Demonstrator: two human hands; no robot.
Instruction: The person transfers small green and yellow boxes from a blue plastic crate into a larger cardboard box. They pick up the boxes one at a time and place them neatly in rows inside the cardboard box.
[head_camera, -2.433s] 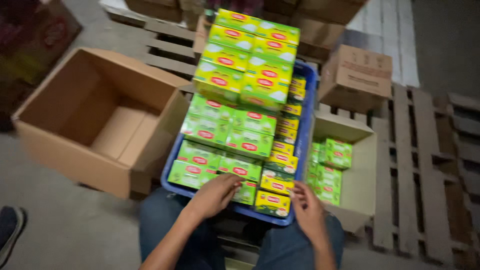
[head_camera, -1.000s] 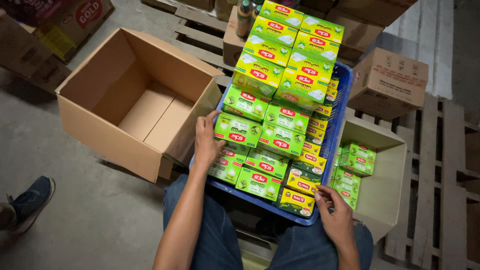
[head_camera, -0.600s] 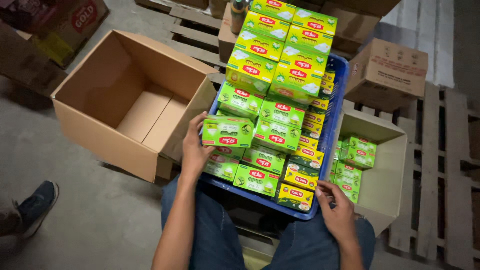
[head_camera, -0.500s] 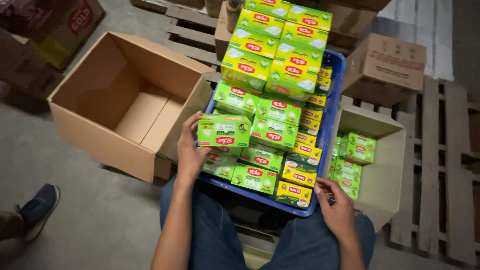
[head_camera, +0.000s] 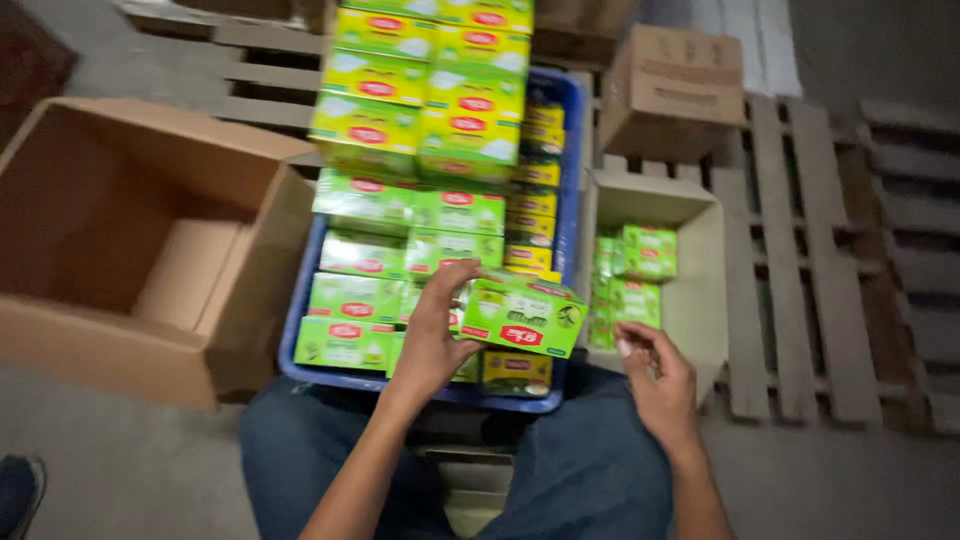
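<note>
Concrete floor and wooden pallets (head_camera: 800, 260) all around me, pretty dim in here. I'm sitting with a blue plastic crate (head_camera: 570, 150) full of green and yellow cartons right at my knees. My left hand (head_camera: 435, 335) is gripping one green rectangular carton with a red label (head_camera: 525, 318), fingers wrapped on its left end, lifted just above the crate's near right corner. Its long axis runs roughly left to right, tilted a bit, printed face toward me. My right hand (head_camera: 655, 375) is loose and half-curled, holding nothing, just right of the carton, so it's the free one closest. A big empty brown cardboard box (head_camera: 260, 250) sits open on my left, and a small open box (head_camera: 700, 250) with a few green cartons sits on my right.
</note>
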